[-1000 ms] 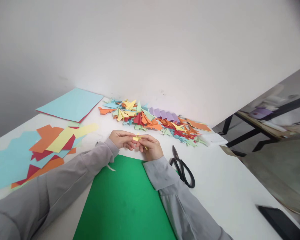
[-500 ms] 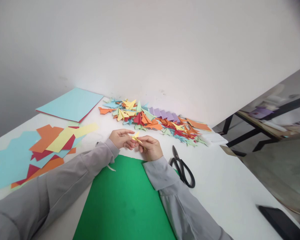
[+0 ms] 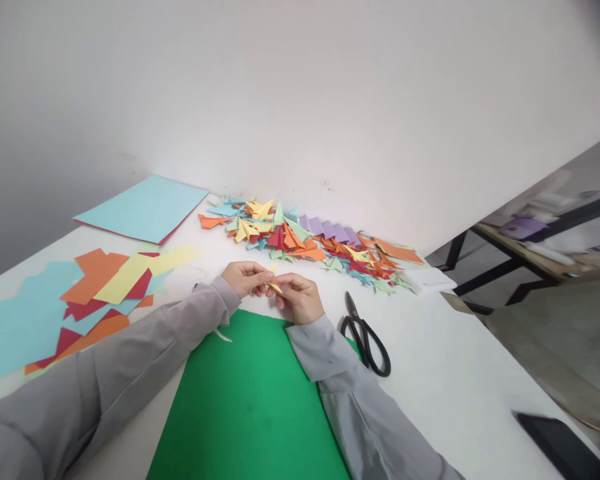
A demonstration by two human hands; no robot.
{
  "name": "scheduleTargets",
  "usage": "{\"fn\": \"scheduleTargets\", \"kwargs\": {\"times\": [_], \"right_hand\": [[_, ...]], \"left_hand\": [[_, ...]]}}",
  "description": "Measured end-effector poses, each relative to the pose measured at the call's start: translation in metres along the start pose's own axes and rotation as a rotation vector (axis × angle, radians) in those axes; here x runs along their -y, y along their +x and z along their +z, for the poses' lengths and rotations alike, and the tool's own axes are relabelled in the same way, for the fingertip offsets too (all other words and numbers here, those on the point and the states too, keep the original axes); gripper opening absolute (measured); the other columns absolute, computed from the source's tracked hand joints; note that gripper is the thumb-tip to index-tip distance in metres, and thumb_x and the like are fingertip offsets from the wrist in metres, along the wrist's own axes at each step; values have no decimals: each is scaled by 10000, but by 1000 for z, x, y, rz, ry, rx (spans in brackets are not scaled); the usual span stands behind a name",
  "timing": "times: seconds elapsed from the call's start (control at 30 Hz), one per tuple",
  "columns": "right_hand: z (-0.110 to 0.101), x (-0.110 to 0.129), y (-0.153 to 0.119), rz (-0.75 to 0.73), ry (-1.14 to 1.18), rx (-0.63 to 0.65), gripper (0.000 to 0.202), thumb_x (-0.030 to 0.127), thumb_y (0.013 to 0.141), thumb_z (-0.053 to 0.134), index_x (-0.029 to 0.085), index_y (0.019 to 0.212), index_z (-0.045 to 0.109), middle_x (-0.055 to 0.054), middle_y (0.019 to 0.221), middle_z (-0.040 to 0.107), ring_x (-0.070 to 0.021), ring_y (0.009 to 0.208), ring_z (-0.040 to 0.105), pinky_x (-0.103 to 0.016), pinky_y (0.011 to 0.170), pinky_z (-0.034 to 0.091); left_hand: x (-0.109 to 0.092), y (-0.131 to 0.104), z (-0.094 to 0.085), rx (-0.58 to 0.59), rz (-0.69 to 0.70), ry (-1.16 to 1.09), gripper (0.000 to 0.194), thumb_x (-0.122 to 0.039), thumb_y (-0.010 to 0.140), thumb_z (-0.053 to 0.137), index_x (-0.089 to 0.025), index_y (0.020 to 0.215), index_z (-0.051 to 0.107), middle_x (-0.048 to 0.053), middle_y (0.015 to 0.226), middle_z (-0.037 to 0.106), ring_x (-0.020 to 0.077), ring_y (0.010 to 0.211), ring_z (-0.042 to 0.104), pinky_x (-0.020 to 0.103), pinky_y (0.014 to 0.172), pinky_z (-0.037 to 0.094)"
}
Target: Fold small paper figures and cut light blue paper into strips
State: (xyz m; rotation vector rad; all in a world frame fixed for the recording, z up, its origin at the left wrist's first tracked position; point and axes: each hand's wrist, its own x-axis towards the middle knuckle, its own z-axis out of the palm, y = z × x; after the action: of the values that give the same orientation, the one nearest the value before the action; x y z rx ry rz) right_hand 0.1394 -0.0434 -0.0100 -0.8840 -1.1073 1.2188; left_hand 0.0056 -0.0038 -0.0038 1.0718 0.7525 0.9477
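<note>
A small folded piece of yellow paper is pinched between my two hands, just past the far edge of a green sheet. My left hand closes thumb and fingers on its left side. From the right, my right hand grips it with bent fingers. Most of the folded paper is hidden by the fingers. Beyond the hands lies a heap of small folded paper planes in yellow, orange, red, green and blue. Black-handled scissors rest to the right of my right hand, blades pointing away.
Loose coloured paper pieces overlap on the left of the white table. Behind them lies a stack of larger sheets, light blue on top. A dark flat device sits near the right edge. A wall borders the back.
My left fingers, spread more before, have closed in on the yellow paper, and less of it shows. My right hand stays nearly in place, still gripping it.
</note>
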Motion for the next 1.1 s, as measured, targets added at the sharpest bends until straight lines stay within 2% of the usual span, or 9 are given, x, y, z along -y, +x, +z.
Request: {"fn": "scheduleTargets", "kwargs": {"times": [0.2,0.33,0.47,0.7,0.83,1.0,1.1], "right_hand": [[-1,-3,0,-18,-33,0,88,219,588,659,154,646,641,9,464,624,-60,298,457,-165,319,326],[2,1,0,14,14,15,222,269,587,690,192,702,516,25,503,644,-62,275,439,-153,284,295],[4,5,0,34,6,13,316,302,575,706,209,687,425,56,458,615,-69,265,439,-146,273,297],[5,4,0,59,6,-4,303,263,547,714,190,731,486,69,385,574,-72,237,430,-143,263,289],[4,1,1,60,20,-27,260,282,538,712,175,664,511,39,399,595,-77,224,429,-154,247,280],[5,3,0,36,-16,-38,273,293,543,724,182,649,498,58,375,573,-78,229,435,-155,253,295],[7,3,-1,20,-33,-25,280,302,557,723,181,661,493,44,433,613,-71,242,443,-155,257,305]], "left_hand": [[-1,-1,1,-23,-18,12,444,-412,364,784,-95,610,591,-7,389,565,84,349,501,208,396,388],[-1,-2,2,-50,-24,9,446,-380,346,796,-84,612,592,3,397,573,84,350,500,211,399,397],[-2,-2,1,-45,-33,10,408,-318,362,806,-76,613,594,13,403,576,87,363,506,213,406,402],[-3,-3,-2,-10,-49,41,347,-201,380,795,-82,644,605,24,440,603,110,393,547,218,425,418],[-2,-3,-4,1,-1,67,319,-137,407,769,-86,680,613,17,480,624,89,402,539,203,429,415],[-5,-5,-2,-1,-32,16,339,-129,380,776,-88,672,609,16,483,624,97,405,547,220,454,433],[-8,-5,0,29,-58,-59,310,-185,406,783,-85,631,593,15,442,595,100,402,543,214,441,414]]}}
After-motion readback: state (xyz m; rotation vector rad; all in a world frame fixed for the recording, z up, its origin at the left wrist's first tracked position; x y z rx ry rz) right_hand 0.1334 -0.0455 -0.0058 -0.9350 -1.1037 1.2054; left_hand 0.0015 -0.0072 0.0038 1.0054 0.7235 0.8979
